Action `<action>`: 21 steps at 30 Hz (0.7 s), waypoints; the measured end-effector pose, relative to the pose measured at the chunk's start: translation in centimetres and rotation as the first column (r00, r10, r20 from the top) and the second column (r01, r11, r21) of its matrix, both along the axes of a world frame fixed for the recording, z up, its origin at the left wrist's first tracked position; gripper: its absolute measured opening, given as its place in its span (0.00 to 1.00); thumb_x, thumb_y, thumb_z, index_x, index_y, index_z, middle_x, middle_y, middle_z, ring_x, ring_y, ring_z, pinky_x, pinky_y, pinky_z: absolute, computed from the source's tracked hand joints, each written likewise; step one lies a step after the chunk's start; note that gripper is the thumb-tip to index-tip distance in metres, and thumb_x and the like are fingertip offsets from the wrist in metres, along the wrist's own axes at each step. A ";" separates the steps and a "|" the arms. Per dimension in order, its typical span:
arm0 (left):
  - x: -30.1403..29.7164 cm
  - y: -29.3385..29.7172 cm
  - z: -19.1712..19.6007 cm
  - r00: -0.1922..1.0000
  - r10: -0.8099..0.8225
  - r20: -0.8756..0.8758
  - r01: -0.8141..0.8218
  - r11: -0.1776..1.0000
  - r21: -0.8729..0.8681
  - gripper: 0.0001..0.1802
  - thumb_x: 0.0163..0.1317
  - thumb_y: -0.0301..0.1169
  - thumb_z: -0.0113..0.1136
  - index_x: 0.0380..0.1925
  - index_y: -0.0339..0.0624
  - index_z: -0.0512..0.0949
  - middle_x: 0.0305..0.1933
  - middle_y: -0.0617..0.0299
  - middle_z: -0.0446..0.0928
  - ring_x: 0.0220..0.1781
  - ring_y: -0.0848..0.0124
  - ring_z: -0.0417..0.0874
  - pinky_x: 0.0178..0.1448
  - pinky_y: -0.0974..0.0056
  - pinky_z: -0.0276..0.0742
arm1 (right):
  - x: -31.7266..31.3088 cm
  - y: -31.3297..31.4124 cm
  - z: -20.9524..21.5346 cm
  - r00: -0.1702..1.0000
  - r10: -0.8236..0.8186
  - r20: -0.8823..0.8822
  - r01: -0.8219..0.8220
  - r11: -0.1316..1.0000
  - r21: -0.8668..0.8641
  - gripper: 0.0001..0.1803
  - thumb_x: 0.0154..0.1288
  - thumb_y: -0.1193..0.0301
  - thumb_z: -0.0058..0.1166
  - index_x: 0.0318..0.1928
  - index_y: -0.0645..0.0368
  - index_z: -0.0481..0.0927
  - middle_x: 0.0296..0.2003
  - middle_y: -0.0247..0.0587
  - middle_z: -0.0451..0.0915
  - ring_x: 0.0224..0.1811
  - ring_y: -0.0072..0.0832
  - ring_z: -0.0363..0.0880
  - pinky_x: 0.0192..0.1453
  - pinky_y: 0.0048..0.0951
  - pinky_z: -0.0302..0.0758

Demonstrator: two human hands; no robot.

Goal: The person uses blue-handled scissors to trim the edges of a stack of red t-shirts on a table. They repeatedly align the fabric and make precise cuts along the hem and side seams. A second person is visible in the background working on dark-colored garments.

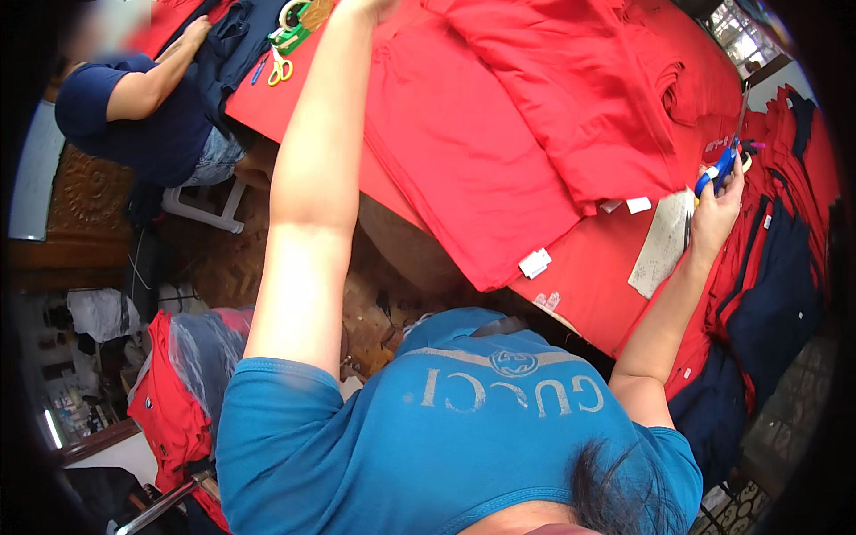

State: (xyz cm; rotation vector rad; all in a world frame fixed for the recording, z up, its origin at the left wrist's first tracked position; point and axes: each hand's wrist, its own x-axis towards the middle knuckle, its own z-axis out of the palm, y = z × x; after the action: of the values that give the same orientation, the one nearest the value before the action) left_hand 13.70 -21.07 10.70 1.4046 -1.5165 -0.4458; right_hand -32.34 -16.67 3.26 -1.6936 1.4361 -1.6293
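Right hand (718, 209) is closed around blue-handled scissors (724, 162), held raised at the table's right end, blades pointing up. Left hand (361, 7) is extended to the far edge of the red garments (481, 152); it is cut off by the frame, so its grip cannot be told. Judged good practice: blades kept clear of cloth until the garment is drawn flat. Counted: two white tags (535, 263), one paper sheet (662, 242), a second, yellow-handled pair of scissors (280, 69) beside a co-worker's arm (152, 85).

left arm: stretched far up and forward, hand (370, 7) mostly cut off at the top edge; right arm: bent up, hand (718, 205) raised, fingers (733, 183) curled tight
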 end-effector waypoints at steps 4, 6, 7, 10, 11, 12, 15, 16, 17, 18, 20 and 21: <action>1.7 8.9 -5.9 0.765 -0.084 0.638 -0.163 0.934 0.318 0.28 0.65 0.54 0.51 0.36 0.36 0.81 0.35 0.41 0.81 0.40 0.48 0.84 0.48 0.49 0.78 | 5.4 4.9 -2.1 0.893 0.430 0.132 -0.450 0.853 0.266 0.28 0.67 0.83 0.41 0.68 0.59 0.61 0.41 0.48 0.82 0.38 0.27 0.82 0.42 0.24 0.77; 0.4 14.7 -11.5 0.785 -0.243 0.570 -0.199 0.773 0.603 0.28 0.64 0.54 0.54 0.26 0.39 0.83 0.23 0.52 0.81 0.29 0.59 0.85 0.40 0.56 0.79 | 10.1 9.5 -4.5 0.701 0.580 0.416 -0.706 0.648 0.286 0.29 0.67 0.84 0.38 0.69 0.60 0.61 0.47 0.49 0.80 0.44 0.30 0.83 0.46 0.28 0.80; -0.9 17.6 -14.0 0.845 -0.313 0.434 -0.133 0.662 0.737 0.30 0.65 0.56 0.53 0.24 0.38 0.84 0.21 0.55 0.82 0.29 0.61 0.85 0.42 0.57 0.80 | 11.4 11.3 -6.5 0.637 0.590 0.496 -0.765 0.567 0.307 0.30 0.66 0.85 0.37 0.69 0.61 0.61 0.57 0.50 0.73 0.48 0.31 0.82 0.49 0.31 0.81; -7.0 24.4 -16.9 0.989 -0.116 -0.087 0.139 0.595 0.792 0.28 0.64 0.53 0.57 0.25 0.34 0.80 0.25 0.54 0.83 0.31 0.69 0.86 0.39 0.63 0.80 | 14.1 16.7 -10.7 0.658 0.599 0.457 -0.742 0.410 0.531 0.31 0.64 0.86 0.41 0.69 0.60 0.62 0.61 0.47 0.71 0.51 0.31 0.81 0.58 0.32 0.75; -8.6 26.1 -18.6 0.965 0.078 -0.249 0.130 0.686 0.716 0.22 0.64 0.45 0.61 0.24 0.34 0.78 0.23 0.57 0.81 0.28 0.73 0.83 0.36 0.66 0.78 | 13.7 17.6 -12.4 0.662 0.749 0.018 -0.655 0.567 0.499 0.31 0.64 0.84 0.43 0.68 0.61 0.63 0.59 0.46 0.73 0.51 0.28 0.81 0.56 0.30 0.75; -9.7 27.3 -19.9 0.930 0.185 -0.318 0.093 0.718 0.690 0.19 0.64 0.41 0.62 0.24 0.35 0.77 0.21 0.60 0.80 0.26 0.76 0.81 0.34 0.67 0.78 | 13.9 18.5 -11.7 0.696 0.701 0.155 -0.663 0.544 0.515 0.30 0.64 0.84 0.44 0.68 0.62 0.63 0.59 0.47 0.73 0.51 0.27 0.81 0.56 0.29 0.75; -11.4 28.6 -20.9 0.757 0.317 -0.571 0.166 0.752 0.638 0.17 0.66 0.41 0.60 0.28 0.37 0.78 0.26 0.61 0.81 0.28 0.77 0.81 0.34 0.70 0.78 | 12.4 20.2 -12.2 0.755 0.572 0.320 -0.627 0.487 0.608 0.30 0.64 0.83 0.45 0.68 0.63 0.63 0.55 0.47 0.75 0.49 0.26 0.81 0.54 0.28 0.76; -11.8 28.6 -20.8 0.706 0.329 -0.627 0.175 0.777 0.605 0.16 0.67 0.41 0.60 0.31 0.37 0.79 0.28 0.61 0.81 0.29 0.77 0.81 0.35 0.70 0.79 | 12.0 20.3 -12.5 0.769 0.544 0.335 -0.610 0.469 0.639 0.29 0.64 0.83 0.45 0.68 0.63 0.63 0.54 0.47 0.75 0.49 0.26 0.81 0.54 0.28 0.76; -12.4 28.7 -20.6 0.652 0.335 -0.680 0.182 0.801 0.570 0.16 0.67 0.41 0.59 0.33 0.37 0.79 0.29 0.61 0.82 0.30 0.76 0.81 0.35 0.70 0.79 | 11.6 20.5 -12.6 0.765 0.538 0.354 -0.621 0.471 0.626 0.29 0.65 0.83 0.45 0.68 0.63 0.63 0.53 0.47 0.75 0.49 0.26 0.81 0.53 0.28 0.76; -13.1 28.7 -20.5 0.594 0.335 -0.732 0.189 0.826 0.531 0.15 0.67 0.40 0.59 0.36 0.37 0.79 0.31 0.61 0.82 0.31 0.76 0.81 0.36 0.70 0.79 | 11.2 20.7 -12.2 0.762 0.530 0.371 -0.630 0.477 0.613 0.29 0.65 0.83 0.45 0.68 0.63 0.63 0.52 0.46 0.75 0.48 0.27 0.81 0.53 0.28 0.77; -14.4 29.2 -20.2 0.640 0.248 -0.727 0.286 0.801 0.526 0.14 0.66 0.35 0.61 0.45 0.36 0.78 0.38 0.61 0.82 0.37 0.74 0.82 0.42 0.69 0.79 | 11.5 21.0 -10.7 0.727 0.494 0.477 -0.686 0.484 0.544 0.30 0.67 0.81 0.45 0.69 0.63 0.60 0.51 0.46 0.75 0.47 0.29 0.81 0.51 0.28 0.79; -14.7 29.4 -20.2 0.661 0.198 -0.724 0.337 0.784 0.522 0.16 0.65 0.33 0.61 0.49 0.36 0.77 0.42 0.61 0.81 0.40 0.73 0.82 0.45 0.68 0.79 | 11.6 21.0 -9.7 0.729 0.488 0.480 -0.684 0.504 0.527 0.30 0.67 0.81 0.45 0.69 0.63 0.60 0.51 0.47 0.75 0.47 0.29 0.81 0.51 0.28 0.79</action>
State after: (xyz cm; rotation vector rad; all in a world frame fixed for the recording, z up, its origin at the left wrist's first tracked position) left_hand -1.04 8.33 -9.47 1.3478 -0.7182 -1.5073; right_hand -20.71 4.35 -6.45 -1.2339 0.9443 -0.7447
